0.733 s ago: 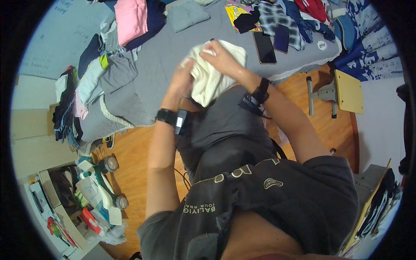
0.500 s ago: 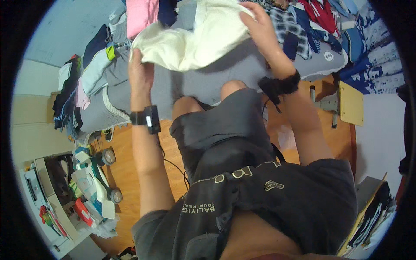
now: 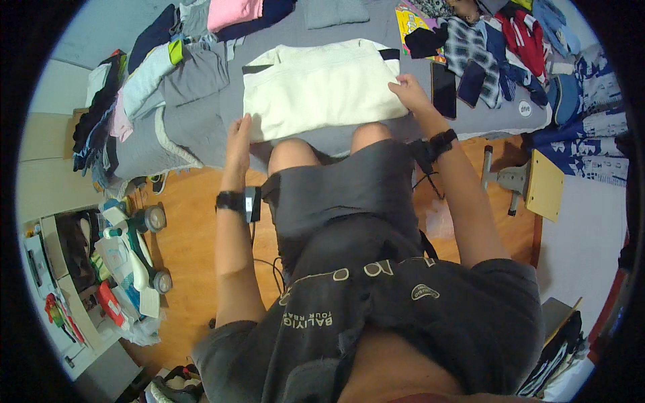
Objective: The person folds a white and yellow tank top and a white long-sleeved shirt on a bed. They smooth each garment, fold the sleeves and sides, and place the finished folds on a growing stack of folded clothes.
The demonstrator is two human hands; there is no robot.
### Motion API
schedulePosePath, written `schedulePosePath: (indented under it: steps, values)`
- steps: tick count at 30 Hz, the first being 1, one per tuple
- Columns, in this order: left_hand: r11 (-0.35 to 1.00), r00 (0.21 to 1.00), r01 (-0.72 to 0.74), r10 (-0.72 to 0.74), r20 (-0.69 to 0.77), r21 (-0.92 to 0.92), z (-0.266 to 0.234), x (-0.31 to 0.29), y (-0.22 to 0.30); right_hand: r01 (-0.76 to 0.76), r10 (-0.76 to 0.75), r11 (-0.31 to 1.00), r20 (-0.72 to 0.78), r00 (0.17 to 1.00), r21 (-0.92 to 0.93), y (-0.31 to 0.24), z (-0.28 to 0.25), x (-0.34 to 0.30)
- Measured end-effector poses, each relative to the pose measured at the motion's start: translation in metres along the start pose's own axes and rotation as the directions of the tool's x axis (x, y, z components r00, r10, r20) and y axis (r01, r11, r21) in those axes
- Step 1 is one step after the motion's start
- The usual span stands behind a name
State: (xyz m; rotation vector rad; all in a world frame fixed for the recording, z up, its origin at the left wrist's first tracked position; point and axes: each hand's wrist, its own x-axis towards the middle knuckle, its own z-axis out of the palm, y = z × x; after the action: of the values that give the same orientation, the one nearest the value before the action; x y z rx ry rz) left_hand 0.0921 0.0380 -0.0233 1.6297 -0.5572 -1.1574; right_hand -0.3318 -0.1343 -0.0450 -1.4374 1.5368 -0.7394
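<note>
A cream knit garment with dark bands at both upper corners lies spread and folded over on the grey bed cover, just beyond my knees. My left hand is at its lower left corner, fingers close together on the edge; the grip there is partly hidden. On the right side, my right hand pinches the garment's edge between thumb and fingers. Both wrists wear black straps, the left one with a small box on it.
Beyond the garment lie a folded grey cloth and a pink one. Clothes, including a grey garment, are heaped at left. A dark phone and a plaid shirt lie at right. A yellow-topped stool stands beside the bed.
The cream garment, held up and bunched in both hands before, now lies flattened on the bed. Both hands have come down closer to my knees along with it.
</note>
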Motion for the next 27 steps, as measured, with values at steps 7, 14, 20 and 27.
schedulePosePath:
  steps: [7, 14, 20, 27]
  values:
    - [0.182, 0.656, -0.391, 0.743, 0.134, 0.902, 0.068, 0.002, 0.042, 0.19, -0.199, 0.951, -0.014, 0.98, -0.245, -0.012, 0.008, -0.019]
    - [-0.16, 0.529, -0.741, 0.459, 0.714, 0.652, 0.153, -0.001, 0.031, 0.393, -0.469, 0.799, -0.063, 0.881, -0.454, 0.001, 0.015, -0.023]
    - [-0.219, 0.48, -0.736, 0.499, 0.722, 0.641, 0.086, 0.039, 0.029, 0.254, -0.323, 0.862, -0.09, 0.942, -0.439, -0.007, 0.02, -0.035]
    - [0.44, 0.731, -0.438, 0.682, 0.025, 0.783, 0.021, 0.065, 0.041, 0.189, -0.313, 0.694, -0.054, 0.948, -0.695, -0.045, 0.006, -0.015]
